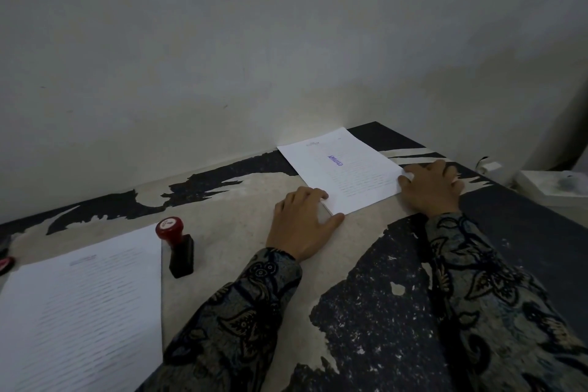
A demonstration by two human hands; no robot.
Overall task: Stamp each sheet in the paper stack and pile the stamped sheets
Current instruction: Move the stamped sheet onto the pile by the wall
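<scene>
I have two piles of paper on the bench (pixel 248 200), one stamp, and my two hands at work. The stamped pile (pixel 346 169) lies at the far side of the bench, close to the wall, turned at an angle; how many sheets it holds I cannot tell, since only the top one shows. That top sheet carries one purple stamp mark across its upper middle, a single word in capitals, too blurred for me to read, and above it a small faint heading, also unreadable, with rows of pale printed lines below. My left hand (pixel 304 221) rests at the near left corner of this pile, fingers loosely bent with the tips on the sheet's edge and the thumb stretched along the near edge. My right hand (pixel 432 186) sits at the right corner, fingers curled over that corner, where the paper looks slightly crumpled under my fingertips. Both sleeves are dark with a pale floral pattern. The unstamped stack (pixel 82 305) lies at the near left, well apart from the stamped pile, its top sheet covered in faint lines of print with a short bluish heading I cannot make out. The one stamp (pixel 178 247) stands just beside that stack's right edge, a black body with a round red knob; the knob has a small white label with marks too small to read. The bench surface is pale with a dark coating peeling away in large patches.
</scene>
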